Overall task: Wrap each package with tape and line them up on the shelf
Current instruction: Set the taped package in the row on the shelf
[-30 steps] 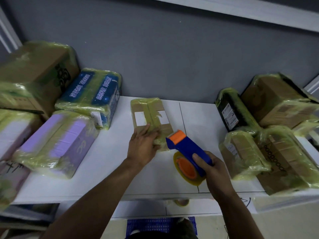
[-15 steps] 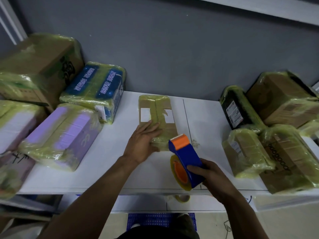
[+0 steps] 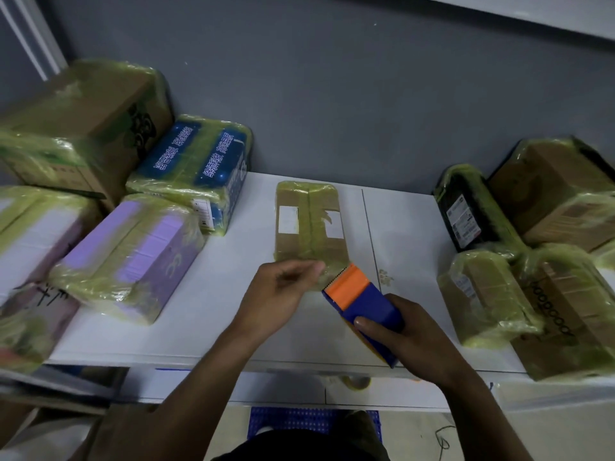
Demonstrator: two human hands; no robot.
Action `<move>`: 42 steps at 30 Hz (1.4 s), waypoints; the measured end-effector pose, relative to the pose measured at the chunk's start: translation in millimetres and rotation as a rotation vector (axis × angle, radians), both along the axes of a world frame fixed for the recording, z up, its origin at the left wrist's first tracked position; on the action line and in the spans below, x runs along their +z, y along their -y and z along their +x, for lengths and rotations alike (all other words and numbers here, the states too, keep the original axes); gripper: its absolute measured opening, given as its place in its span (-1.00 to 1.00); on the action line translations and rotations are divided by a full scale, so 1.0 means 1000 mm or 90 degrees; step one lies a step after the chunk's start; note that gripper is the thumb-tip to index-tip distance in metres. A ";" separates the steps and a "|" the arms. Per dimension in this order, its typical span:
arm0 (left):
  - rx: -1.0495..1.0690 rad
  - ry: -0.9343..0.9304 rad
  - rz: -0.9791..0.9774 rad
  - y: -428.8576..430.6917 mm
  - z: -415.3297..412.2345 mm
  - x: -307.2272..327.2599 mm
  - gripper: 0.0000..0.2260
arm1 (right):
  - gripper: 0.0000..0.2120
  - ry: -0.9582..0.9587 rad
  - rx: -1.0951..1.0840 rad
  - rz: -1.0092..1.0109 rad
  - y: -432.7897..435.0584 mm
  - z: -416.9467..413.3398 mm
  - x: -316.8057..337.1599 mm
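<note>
Flat brown cardboard package banded in yellowish tape [image 3: 309, 224] lies mid white shelf [image 3: 399, 234]. Right hand [image 3: 409, 344] grips blue-and-orange tape dispenser [image 3: 362, 297] at its 5 o'clock corner, blade toward box, probably to sever. Left hand [image 3: 279, 294] curls at 6 o'clock edge; pinch unclear.

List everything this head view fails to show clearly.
Head view:
- Tape roll: mostly hidden under the tape dispenser and right hand.
- Left hand: blur hides whether it pinches tape.
- Brown package: near end behind that hand.
- Black package: label print too small.
- Leftmost packages: cut off by the frame edge.
</note>
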State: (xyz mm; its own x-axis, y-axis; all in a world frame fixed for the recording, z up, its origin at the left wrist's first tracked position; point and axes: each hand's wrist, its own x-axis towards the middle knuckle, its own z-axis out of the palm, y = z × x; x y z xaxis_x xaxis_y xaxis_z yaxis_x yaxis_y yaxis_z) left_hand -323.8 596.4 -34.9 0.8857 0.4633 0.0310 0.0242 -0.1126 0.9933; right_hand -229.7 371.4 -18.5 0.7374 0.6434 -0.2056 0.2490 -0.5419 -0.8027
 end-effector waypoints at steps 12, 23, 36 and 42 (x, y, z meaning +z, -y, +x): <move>0.013 -0.031 -0.017 0.002 -0.002 -0.003 -0.87 | -0.65 0.075 0.073 -0.014 -0.002 0.008 0.011; 0.122 -0.034 0.004 -0.019 -0.023 -0.012 -0.86 | -0.63 0.139 0.073 -0.047 -0.020 0.001 0.025; 0.240 0.012 -0.017 -0.058 -0.044 -0.027 -0.78 | -0.51 0.185 0.121 -0.082 -0.045 0.002 0.045; 0.296 -0.036 -0.071 -0.065 -0.034 -0.045 -0.88 | -0.52 0.276 0.064 -0.048 -0.065 -0.004 0.046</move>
